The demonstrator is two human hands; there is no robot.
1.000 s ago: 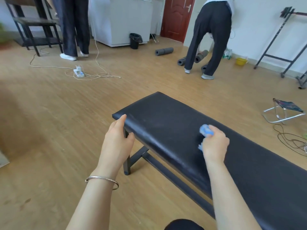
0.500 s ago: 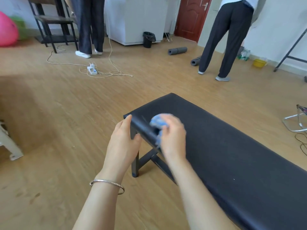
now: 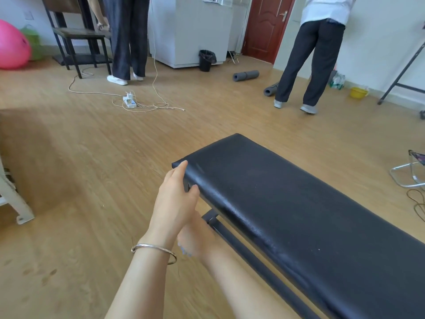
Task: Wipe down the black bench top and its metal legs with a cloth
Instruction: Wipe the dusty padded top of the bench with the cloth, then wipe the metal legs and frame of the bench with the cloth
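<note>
The black bench top (image 3: 287, 215) runs from the middle of the view to the lower right. Its dark metal leg (image 3: 208, 218) and long lower rail (image 3: 243, 249) show under the near edge. My left hand (image 3: 174, 203) rests on the bench's near-left corner, fingers straight along the end and thumb on the top edge. My right hand (image 3: 199, 238), blurred, is below the near edge beside the leg, partly behind my left wrist. It grips the blue cloth (image 3: 184, 250), of which only a small piece shows.
Two people stand at the back, one (image 3: 127, 38) by a dark shelf, one (image 3: 312, 54) at the right wall. A power strip with cords (image 3: 128, 101) lies on the wooden floor. A folding stool (image 3: 411, 173) and a cable (image 3: 418, 203) are right of the bench.
My right hand swept the cloth leftward along the bench top to its end, then dropped below the near edge beside the leg. My left hand stayed on the corner.
</note>
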